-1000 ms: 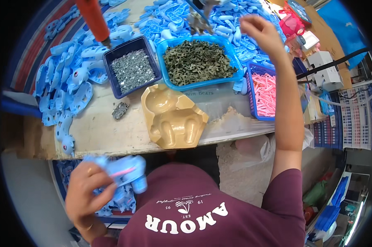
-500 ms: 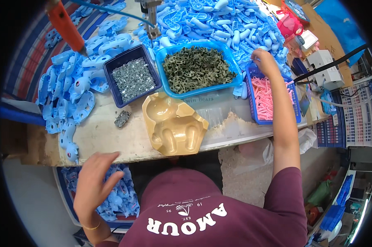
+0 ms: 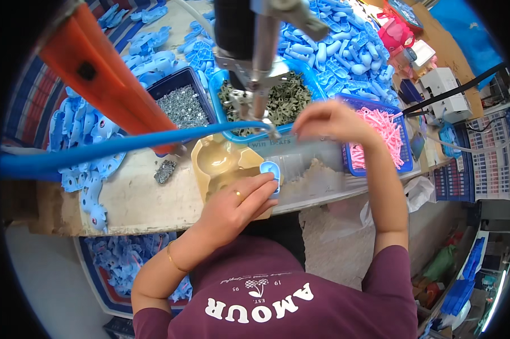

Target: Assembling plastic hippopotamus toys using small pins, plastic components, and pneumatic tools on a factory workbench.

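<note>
Left hand: the fingers of the left hand lie close together, bent over a small blue piece; the thumb is hidden.
Blue piece: it pokes out past the fingertips, over the right side of the tan mold; I can't tell if it sits all the way in.
Right hand: the right hand is up in the air with bent fingers, just in front of the light blue tray. It is blurry, so I can't tell if it holds something.
Hanging tools: a metal tool with its tip near the right hand, and a big orange tool on the left.
Little parts: dull green bits in the tray, shiny silver bits in a dark bin, pink sticks in a basket.
Done so far: the tub under the counter has a heap of blue pieces with some pink on them; these may be finished ones.
Left to do: the piece at the mold looks only part-way. Lots of loose blue parts lie at the back, and more blue shells on the left, so plenty seems left.
</note>
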Demonstrator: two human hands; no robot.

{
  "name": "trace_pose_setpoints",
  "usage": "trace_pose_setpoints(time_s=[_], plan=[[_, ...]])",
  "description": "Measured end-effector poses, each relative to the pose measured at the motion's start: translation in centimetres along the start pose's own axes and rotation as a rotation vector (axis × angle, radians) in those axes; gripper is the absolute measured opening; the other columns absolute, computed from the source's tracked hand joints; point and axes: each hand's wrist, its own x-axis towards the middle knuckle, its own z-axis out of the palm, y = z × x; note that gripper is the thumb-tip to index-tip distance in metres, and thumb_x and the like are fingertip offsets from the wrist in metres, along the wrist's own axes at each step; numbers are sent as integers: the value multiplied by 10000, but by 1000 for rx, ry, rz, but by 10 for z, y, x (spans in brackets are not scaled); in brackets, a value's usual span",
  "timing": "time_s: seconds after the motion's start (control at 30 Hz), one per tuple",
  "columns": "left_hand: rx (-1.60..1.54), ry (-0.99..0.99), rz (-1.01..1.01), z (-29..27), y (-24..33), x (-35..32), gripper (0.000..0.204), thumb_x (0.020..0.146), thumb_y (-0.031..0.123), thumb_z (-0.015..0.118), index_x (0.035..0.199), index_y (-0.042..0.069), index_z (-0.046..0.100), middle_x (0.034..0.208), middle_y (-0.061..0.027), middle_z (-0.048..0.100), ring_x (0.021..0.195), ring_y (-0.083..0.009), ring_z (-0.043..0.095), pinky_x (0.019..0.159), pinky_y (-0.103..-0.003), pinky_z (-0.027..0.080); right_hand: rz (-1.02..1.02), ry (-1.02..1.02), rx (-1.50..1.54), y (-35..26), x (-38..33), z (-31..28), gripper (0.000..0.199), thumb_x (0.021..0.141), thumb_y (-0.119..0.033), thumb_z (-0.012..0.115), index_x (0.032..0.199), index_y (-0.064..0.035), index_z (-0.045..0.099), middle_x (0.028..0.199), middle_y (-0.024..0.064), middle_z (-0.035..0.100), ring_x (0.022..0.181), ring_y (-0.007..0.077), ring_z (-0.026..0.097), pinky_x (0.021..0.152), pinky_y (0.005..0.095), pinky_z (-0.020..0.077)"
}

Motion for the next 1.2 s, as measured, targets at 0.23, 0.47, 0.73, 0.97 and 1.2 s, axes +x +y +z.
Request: trace_pose_setpoints(time_s=[0.23, 0.47, 0.73, 0.97, 1.2], plan=[[234, -154, 44, -16, 0, -41, 370, 832, 91, 729, 1199, 82, 679, 1210, -92, 679, 977, -245, 691, 756, -347, 596, 160, 421, -998, 143, 47, -108, 374, 822, -17, 704, 1182, -120, 693, 1139, 183, 588, 1077, 369, 601, 922, 422, 504], [345, -175, 48, -12, -20, -79, 324, 847, 163, 753, 1161, 98, 707, 1195, -66, 690, 1105, -281, 670, 952, -430, 563, -21, 770, -956, 132, 45, -115, 299, 850, -165, 760, 1114, -80, 650, 1080, 156, 665, 974, 369, 648, 846, 444, 523], [330, -193, -18, -10, -24, -89, 366, 828, 224, 785, 1154, 83, 694, 1198, -66, 682, 1118, -270, 652, 1008, -425, 527, 53, 175, -272, -33, 8, 71, 274, 871, -192, 793, 1076, -61, 665, 818, 28, 656, 687, 88, 600, 604, 264, 467], [405, 40, -160, -41, -28, -121, 398, 822, 128, 768, 1208, 107, 674, 1263, -77, 674, 1164, -281, 635, 1050, -469, 479, 1, 189, -677, -23, -15, 130, 284, 771, -195, 833, 979, -69, 687, 797, 75, 583, 653, 240, 618, 609, 365, 487], [1238, 455, -783, -132, -70, -204, 493, 897, 166, 706, 1370, 94, 585, 1406, -157, 565, 1285, -353, 523, 1068, -497, 395, 60, 203, -586, -41, -7, 131, 257, 803, -140, 807, 1016, -52, 691, 744, 68, 562, 629, 185, 567, 591, 314, 467]])
